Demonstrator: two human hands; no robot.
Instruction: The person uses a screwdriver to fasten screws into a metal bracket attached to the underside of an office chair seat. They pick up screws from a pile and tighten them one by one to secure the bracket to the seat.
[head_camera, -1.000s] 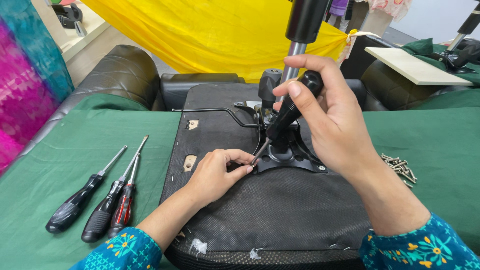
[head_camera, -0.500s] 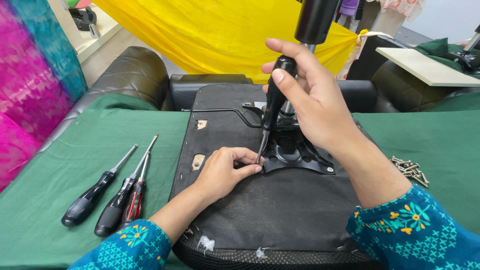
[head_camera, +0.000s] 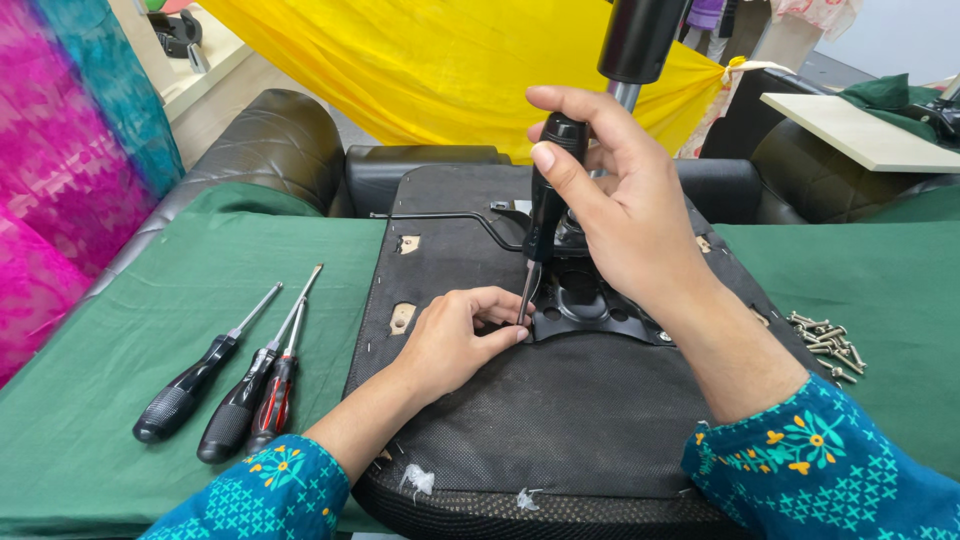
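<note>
An upturned black chair seat (head_camera: 560, 430) lies on the green cloth, its metal base plate (head_camera: 600, 310) and gas cylinder (head_camera: 640, 40) pointing up. My right hand (head_camera: 620, 210) grips the black handle of a screwdriver (head_camera: 540, 230) held nearly upright, its tip down at the left edge of the base plate. Resting on the seat, my left hand (head_camera: 455, 340) has its fingertips pinched around the screwdriver's tip, which hides whatever lies under it.
Three more screwdrivers (head_camera: 235, 375) lie side by side on the green cloth (head_camera: 150, 330) to the left. A pile of loose screws (head_camera: 825, 340) sits to the right of the seat. Black armrests and yellow fabric (head_camera: 400, 70) stand behind; a white board (head_camera: 860, 130) is far right.
The screwdriver has swung from a slant to nearly upright, my right hand rising with it. My left hand keeps pinching at the tip.
</note>
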